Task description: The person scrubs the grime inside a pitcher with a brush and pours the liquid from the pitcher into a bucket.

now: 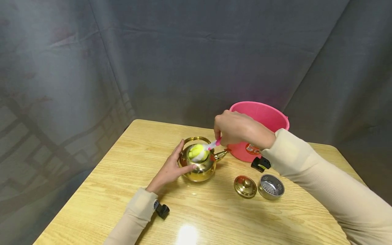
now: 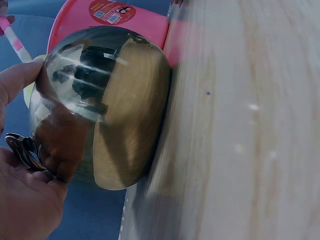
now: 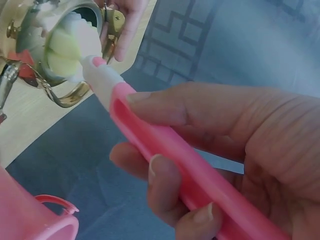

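A shiny gold teapot [image 1: 200, 175] with a hoop handle stands on the wooden table, its lid off and its spout pointing right. My left hand [image 1: 171, 169] holds it by the left side, thumb across the front and fingers toward the back. With my right hand [image 1: 234, 128] I grip the pink handle [image 3: 172, 155] of a sponge brush from above. Its yellow and white sponge head [image 1: 197, 152] sits in the teapot's round mouth; its lower part is hidden inside. In the left wrist view, the left thumb [image 2: 22, 75] presses on the teapot's rounded body.
Behind my right hand stands a pink bucket [image 1: 258, 110] with a red label. The gold lid [image 1: 245, 186] and a perforated metal strainer [image 1: 271, 186] lie side by side on the table [image 1: 122, 183], right of the teapot. Grey cloth [image 1: 190, 61] hangs behind.
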Motion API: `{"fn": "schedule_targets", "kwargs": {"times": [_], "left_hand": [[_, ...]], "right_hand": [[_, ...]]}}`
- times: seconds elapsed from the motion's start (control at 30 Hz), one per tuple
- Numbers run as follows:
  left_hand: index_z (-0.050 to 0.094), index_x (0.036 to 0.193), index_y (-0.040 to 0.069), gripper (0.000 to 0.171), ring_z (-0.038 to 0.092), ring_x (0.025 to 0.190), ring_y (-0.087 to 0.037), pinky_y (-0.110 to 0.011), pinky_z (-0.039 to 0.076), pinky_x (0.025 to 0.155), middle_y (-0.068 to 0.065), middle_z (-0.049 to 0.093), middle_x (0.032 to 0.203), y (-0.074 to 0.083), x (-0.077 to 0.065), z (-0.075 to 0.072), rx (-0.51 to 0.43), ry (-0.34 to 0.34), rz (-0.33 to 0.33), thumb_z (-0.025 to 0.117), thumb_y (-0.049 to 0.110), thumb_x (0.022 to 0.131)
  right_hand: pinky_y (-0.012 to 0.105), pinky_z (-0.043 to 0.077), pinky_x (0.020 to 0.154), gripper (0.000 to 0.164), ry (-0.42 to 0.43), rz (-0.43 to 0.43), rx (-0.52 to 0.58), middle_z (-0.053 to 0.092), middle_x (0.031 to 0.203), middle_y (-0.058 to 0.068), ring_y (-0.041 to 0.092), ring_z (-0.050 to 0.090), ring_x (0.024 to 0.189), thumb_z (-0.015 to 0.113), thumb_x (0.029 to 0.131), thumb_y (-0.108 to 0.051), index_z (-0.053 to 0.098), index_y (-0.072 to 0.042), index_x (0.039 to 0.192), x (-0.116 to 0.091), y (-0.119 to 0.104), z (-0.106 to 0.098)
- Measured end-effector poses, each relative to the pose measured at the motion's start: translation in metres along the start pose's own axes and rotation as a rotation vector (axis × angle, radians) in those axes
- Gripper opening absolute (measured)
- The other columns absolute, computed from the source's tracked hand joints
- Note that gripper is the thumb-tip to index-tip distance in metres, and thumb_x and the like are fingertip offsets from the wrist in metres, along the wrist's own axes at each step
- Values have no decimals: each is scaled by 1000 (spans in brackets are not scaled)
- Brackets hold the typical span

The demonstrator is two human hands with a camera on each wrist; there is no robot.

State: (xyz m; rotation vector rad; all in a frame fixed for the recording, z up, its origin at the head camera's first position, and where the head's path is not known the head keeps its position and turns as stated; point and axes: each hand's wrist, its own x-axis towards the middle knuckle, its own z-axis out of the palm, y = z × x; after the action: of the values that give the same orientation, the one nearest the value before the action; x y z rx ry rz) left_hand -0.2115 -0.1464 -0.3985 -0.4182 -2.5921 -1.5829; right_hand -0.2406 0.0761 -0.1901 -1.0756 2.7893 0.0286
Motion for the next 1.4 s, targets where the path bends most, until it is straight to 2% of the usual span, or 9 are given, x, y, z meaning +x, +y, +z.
{"fn": "schedule_targets", "kwargs": {"times": [0.27, 0.53, 0.57, 0.77, 0.83, 1.03, 1.23, 1.4], "left_hand": [[8, 157, 12, 107, 18, 142, -31, -46, 18, 113, -11, 8, 160, -1, 0, 0, 5, -5, 1, 80, 32, 81], [8, 157, 13, 107, 18, 142, -31, -45, 18, 113, -11, 7, 160, -1, -1, 0, 0, -5, 5, 80, 33, 80], [8, 157, 11, 106, 18, 142, -32, -46, 18, 113, -11, 7, 160, 4, -3, -1, -7, -9, 1, 80, 30, 81], [8, 157, 11, 106, 19, 142, -34, -48, 18, 113, -14, 7, 160, 4, -2, -1, -11, -6, 10, 80, 28, 81], [8, 157, 13, 107, 19, 142, -32, -47, 18, 113, -13, 8, 160, 0, 0, 0, 0, 1, 9, 81, 31, 80], [8, 157, 16, 108, 20, 142, -31, -47, 18, 113, -10, 8, 160, 2, -1, 0, -9, 0, -10, 81, 32, 79], [8, 157, 14, 108, 21, 142, -33, -47, 17, 113, -14, 7, 160, 1, 0, 0, -23, 0, 1, 82, 29, 79], [6, 156, 11, 106, 19, 142, -34, -47, 15, 114, -13, 4, 160, 2, 1, 0, -20, -12, -12, 80, 22, 81]], "right_hand": [[28, 46, 49, 16, 51, 11, 51, 66, 84, -1, 19, 54, 62, 77, 74, -5, 78, -20, 80, -2, 7, 10], [26, 48, 49, 18, 43, 13, 104, 66, 81, -2, 18, 56, 64, 79, 73, -4, 79, -19, 83, 0, 8, 17], [26, 48, 50, 18, 48, 6, 101, 66, 81, -3, 18, 56, 65, 79, 73, -4, 79, -19, 83, 1, 8, 18], [26, 50, 51, 14, 71, -46, 91, 67, 76, -4, 16, 57, 63, 82, 73, -6, 79, -16, 82, 3, 9, 26], [26, 51, 51, 13, 76, -56, 92, 67, 75, -4, 15, 57, 62, 83, 73, -7, 79, -16, 81, 4, 9, 28], [29, 48, 50, 17, 97, -40, 78, 68, 79, -4, 18, 55, 67, 80, 72, -4, 79, -19, 79, 5, 8, 33], [29, 47, 49, 19, 118, -47, 75, 67, 78, -6, 18, 53, 67, 80, 72, -3, 79, -20, 79, 6, 10, 35], [28, 50, 51, 15, 114, -69, 86, 67, 76, -7, 15, 56, 65, 83, 73, -6, 79, -19, 80, 7, 14, 36]]}}
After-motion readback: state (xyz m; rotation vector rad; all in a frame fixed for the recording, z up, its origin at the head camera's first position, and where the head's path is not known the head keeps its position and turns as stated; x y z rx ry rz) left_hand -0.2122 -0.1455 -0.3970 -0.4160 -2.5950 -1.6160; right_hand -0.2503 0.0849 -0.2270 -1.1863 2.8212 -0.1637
